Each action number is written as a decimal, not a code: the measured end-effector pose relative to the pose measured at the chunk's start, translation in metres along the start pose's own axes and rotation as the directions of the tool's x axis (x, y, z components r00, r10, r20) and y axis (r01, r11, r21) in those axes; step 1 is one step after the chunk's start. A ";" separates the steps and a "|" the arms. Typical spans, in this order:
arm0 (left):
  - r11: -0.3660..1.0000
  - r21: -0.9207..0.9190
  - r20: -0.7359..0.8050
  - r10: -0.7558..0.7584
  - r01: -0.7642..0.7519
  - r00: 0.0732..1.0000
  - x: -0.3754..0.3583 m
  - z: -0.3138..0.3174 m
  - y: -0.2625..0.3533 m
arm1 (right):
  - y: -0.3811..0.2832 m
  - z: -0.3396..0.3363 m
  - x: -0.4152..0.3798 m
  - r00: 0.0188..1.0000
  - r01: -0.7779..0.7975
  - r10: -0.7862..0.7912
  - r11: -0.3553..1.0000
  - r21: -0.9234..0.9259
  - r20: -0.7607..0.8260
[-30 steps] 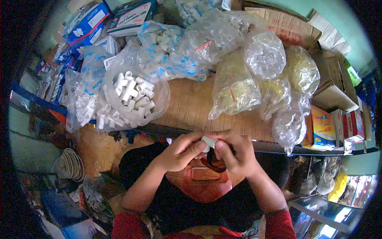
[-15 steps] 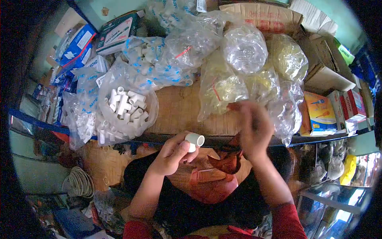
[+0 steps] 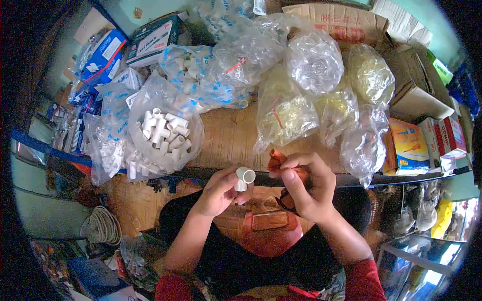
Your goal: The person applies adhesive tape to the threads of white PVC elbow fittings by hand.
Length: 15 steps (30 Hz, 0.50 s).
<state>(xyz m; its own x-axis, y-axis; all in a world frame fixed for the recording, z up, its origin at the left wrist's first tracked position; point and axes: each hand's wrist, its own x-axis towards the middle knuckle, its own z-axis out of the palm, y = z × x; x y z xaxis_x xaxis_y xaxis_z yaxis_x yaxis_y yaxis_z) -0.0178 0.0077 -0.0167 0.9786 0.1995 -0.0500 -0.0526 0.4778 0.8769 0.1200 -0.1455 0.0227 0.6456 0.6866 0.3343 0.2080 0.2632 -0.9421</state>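
My left hand [image 3: 219, 193] grips a white pipe elbow [image 3: 243, 181], whose round opening faces up and to the right. To its right, my right hand [image 3: 310, 186] pinches an orange-brown cloth [image 3: 277, 161]; part of the cloth hangs below the palm. The elbow and the cloth are apart, both near the table's front edge. An open plastic bag [image 3: 195, 145] on the left of the table holds several white pipe fittings [image 3: 161, 133].
More clear bags [image 3: 315, 62] lie across the wooden table [image 3: 226, 135]. Boxes stand at the left, with a yellow-and-blue box [image 3: 409, 145] and an open carton [image 3: 416, 100] at the right. Coiled cable [image 3: 102, 227] lies lower left, and a red object [image 3: 271, 233] is below my hands.
My right hand has come down and left, with the cloth now bunched at its fingertips. The elbow in my left hand has tilted so its opening faces more upward. The view has shifted slightly.
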 end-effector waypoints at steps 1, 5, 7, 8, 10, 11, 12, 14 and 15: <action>1.000 -0.016 -0.001 -0.004 0.004 1.000 0.000 -0.001 -0.001 | 0.002 -0.004 0.000 1.000 0.011 -0.010 1.000 -0.021 0.023; 0.998 -0.045 -0.030 -0.050 0.048 0.998 -0.001 -0.002 -0.003 | 0.002 -0.009 0.004 0.989 0.128 -0.120 0.988 -0.087 0.091; 0.997 -0.062 0.010 -0.034 0.035 0.999 -0.001 -0.006 -0.008 | 0.000 -0.005 0.003 0.996 0.063 -0.060 0.997 -0.050 0.066; 0.997 -0.068 0.025 -0.021 0.022 0.999 -0.001 -0.008 -0.009 | 0.000 -0.003 0.003 0.998 0.034 -0.033 0.999 -0.028 0.060; 1.000 0.010 -0.031 0.026 -0.026 0.999 0.001 0.002 -0.002 | 0.001 -0.002 0.005 0.997 -0.001 0.009 0.994 -0.108 0.077; 0.997 0.052 -0.062 0.054 -0.050 0.997 0.001 0.007 0.004 | 0.003 -0.003 0.007 0.996 -0.015 0.028 0.989 -0.146 0.088; 0.995 0.073 -0.082 0.070 -0.065 0.994 0.000 0.009 0.011 | 0.004 -0.002 0.009 0.994 -0.026 0.044 0.983 -0.183 0.095; 0.989 0.112 -0.113 0.108 -0.095 0.988 0.004 0.008 0.026 | 0.008 -0.003 0.012 0.995 -0.027 0.046 0.979 -0.204 0.089; 0.963 0.203 -0.108 0.201 -0.177 0.974 0.007 0.001 0.031 | 0.013 -0.004 0.012 0.995 -0.034 0.050 0.981 -0.191 0.081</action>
<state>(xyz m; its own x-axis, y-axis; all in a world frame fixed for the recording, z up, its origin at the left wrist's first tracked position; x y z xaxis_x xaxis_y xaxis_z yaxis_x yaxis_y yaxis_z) -0.0120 0.0226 0.0104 0.9206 0.3830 0.0761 -0.1830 0.2509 0.9506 0.1336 -0.1365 0.0150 0.5933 0.7519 0.2875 0.3222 0.1056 -0.9408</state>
